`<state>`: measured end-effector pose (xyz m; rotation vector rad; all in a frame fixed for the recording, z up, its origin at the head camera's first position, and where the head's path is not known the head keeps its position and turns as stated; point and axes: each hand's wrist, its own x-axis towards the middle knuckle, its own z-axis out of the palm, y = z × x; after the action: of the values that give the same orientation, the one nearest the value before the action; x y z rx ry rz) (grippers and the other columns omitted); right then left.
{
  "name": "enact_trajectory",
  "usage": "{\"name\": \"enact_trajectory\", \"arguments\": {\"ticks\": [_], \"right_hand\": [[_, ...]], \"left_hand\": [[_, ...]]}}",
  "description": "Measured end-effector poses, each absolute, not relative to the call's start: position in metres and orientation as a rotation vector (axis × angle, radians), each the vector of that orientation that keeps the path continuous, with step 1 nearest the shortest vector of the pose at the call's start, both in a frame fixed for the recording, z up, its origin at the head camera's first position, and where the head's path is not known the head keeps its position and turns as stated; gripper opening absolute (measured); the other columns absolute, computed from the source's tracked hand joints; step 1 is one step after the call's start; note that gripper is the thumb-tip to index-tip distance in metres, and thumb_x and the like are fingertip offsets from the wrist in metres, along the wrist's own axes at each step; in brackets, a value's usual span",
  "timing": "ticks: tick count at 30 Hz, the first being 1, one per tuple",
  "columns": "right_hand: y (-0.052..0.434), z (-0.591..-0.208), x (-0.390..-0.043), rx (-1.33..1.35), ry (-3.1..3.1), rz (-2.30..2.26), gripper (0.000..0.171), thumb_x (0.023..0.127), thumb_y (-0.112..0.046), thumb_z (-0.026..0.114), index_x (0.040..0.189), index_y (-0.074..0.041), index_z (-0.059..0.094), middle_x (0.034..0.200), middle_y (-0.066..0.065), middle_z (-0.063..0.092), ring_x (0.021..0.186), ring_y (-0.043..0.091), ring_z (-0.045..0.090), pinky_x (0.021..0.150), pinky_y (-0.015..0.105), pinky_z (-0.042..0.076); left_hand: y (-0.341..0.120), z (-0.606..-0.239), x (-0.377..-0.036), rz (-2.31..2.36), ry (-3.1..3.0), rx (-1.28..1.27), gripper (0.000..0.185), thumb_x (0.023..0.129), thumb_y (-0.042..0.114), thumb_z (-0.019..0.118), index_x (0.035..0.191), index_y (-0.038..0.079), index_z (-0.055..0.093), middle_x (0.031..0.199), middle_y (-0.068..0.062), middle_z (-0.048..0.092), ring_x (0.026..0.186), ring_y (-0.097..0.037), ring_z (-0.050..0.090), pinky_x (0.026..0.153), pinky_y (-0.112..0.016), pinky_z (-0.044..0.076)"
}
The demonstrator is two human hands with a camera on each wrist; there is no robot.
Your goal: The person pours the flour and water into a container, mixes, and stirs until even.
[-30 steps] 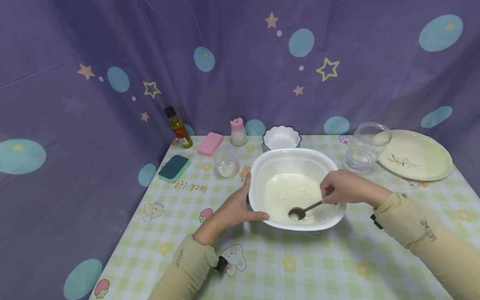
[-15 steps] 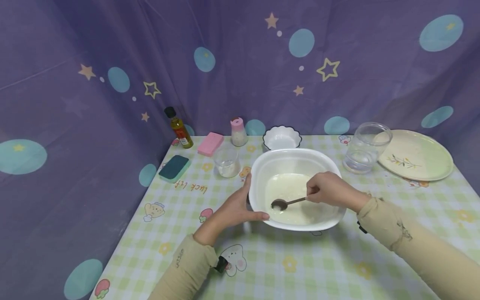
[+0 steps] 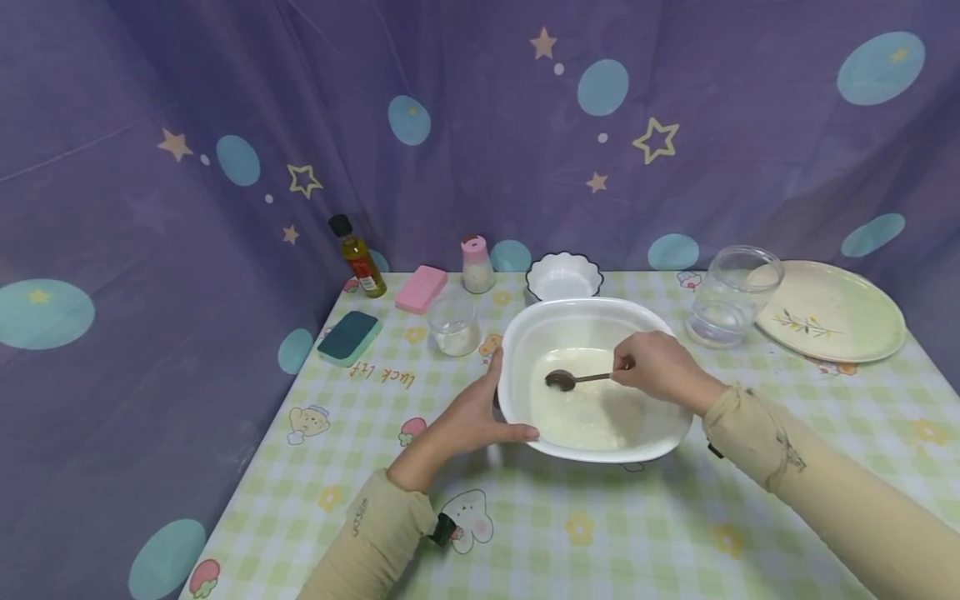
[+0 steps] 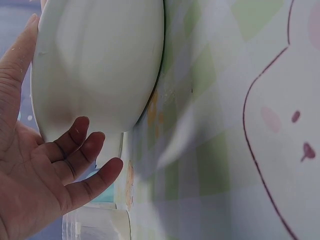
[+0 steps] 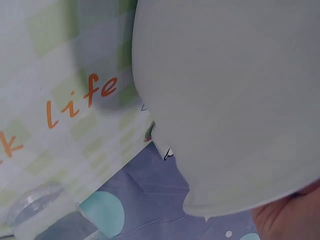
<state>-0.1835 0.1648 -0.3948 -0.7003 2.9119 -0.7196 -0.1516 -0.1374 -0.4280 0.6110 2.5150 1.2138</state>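
A white basin stands on the table with pale, milky liquid in its bottom. My left hand holds its left side, thumb over the rim and fingers spread along the outer wall. Seen in the left wrist view, the fingers of this hand bend against the outside of the basin. Over the basin, my right hand pinches the handle of a dark brown spoon, whose head is at the liquid. The basin's wall hides the spoon in the right wrist view.
Behind the basin is a scalloped white bowl. A clear jug and an oval plate are at right. Leftward stand a clear cup, pink-capped shaker, pink sponge, green sponge and oil bottle.
My right hand has moved the spoon leftward through the basin, then toward its back. The left hand and the basin have stayed in place.
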Motion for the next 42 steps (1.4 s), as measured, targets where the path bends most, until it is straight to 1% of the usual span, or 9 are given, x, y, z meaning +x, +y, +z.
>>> {"name": "enact_trajectory", "arguments": {"ticks": [10,14,18,24,30,37,42], "right_hand": [[0.175,-0.391,-0.189,-0.623,2.987,-0.663,0.019,0.080,-0.010,0.074,0.064,-0.018,0.065,0.063,-0.008,0.060,0.061,0.015,0.051,0.062,0.036,0.042],[0.180,-0.388,-0.188,-0.613,2.983,-0.650,0.020,0.080,-0.009,0.072,0.064,-0.017,0.064,0.063,-0.007,0.059,0.060,0.015,0.050,0.058,0.034,0.041],[0.188,-0.384,-0.187,-0.608,2.954,-0.646,0.020,0.081,-0.007,0.070,0.065,-0.017,0.063,0.063,-0.005,0.058,0.058,0.015,0.049,0.054,0.031,0.040],[0.199,-0.376,-0.182,-0.618,2.904,-0.648,0.021,0.080,-0.004,0.069,0.065,-0.017,0.063,0.065,-0.005,0.057,0.061,0.015,0.050,0.057,0.031,0.042],[0.207,-0.369,-0.176,-0.637,2.868,-0.600,0.019,0.081,-0.009,0.073,0.066,-0.017,0.065,0.065,-0.007,0.059,0.061,0.012,0.051,0.057,0.031,0.043],[0.210,-0.364,-0.171,-0.693,2.821,-0.575,0.022,0.080,-0.008,0.073,0.063,-0.019,0.063,0.060,-0.010,0.056,0.058,0.011,0.048,0.056,0.030,0.041],[0.211,-0.361,-0.167,-0.696,2.745,-0.574,0.021,0.078,-0.008,0.073,0.063,-0.019,0.063,0.057,-0.010,0.053,0.056,0.010,0.047,0.054,0.028,0.040]], "left_hand": [[-0.138,-0.429,-0.152,1.213,2.523,0.606,0.134,0.067,0.057,0.084,0.155,0.028,-0.014,0.162,0.001,0.008,0.143,-0.014,0.022,0.113,-0.042,0.026],[-0.138,-0.429,-0.153,1.206,2.521,0.597,0.135,0.067,0.058,0.084,0.154,0.028,-0.014,0.162,0.002,0.008,0.143,-0.014,0.022,0.113,-0.041,0.026],[-0.137,-0.429,-0.153,1.212,2.517,0.607,0.134,0.067,0.055,0.085,0.154,0.028,-0.014,0.162,0.002,0.009,0.142,-0.013,0.023,0.112,-0.041,0.026],[-0.138,-0.429,-0.153,1.218,2.516,0.624,0.134,0.068,0.056,0.084,0.154,0.028,-0.015,0.162,0.001,0.010,0.142,-0.013,0.023,0.112,-0.042,0.027],[-0.137,-0.429,-0.154,1.180,2.541,0.594,0.135,0.067,0.054,0.085,0.155,0.025,-0.014,0.161,-0.001,0.012,0.141,-0.014,0.026,0.112,-0.039,0.027],[-0.137,-0.429,-0.154,1.166,2.548,0.584,0.135,0.067,0.055,0.085,0.155,0.023,-0.013,0.162,-0.001,0.012,0.142,-0.014,0.026,0.112,-0.039,0.026],[-0.137,-0.429,-0.154,1.169,2.553,0.607,0.135,0.068,0.052,0.086,0.155,0.024,-0.013,0.162,-0.002,0.013,0.141,-0.015,0.027,0.112,-0.040,0.027]]}}
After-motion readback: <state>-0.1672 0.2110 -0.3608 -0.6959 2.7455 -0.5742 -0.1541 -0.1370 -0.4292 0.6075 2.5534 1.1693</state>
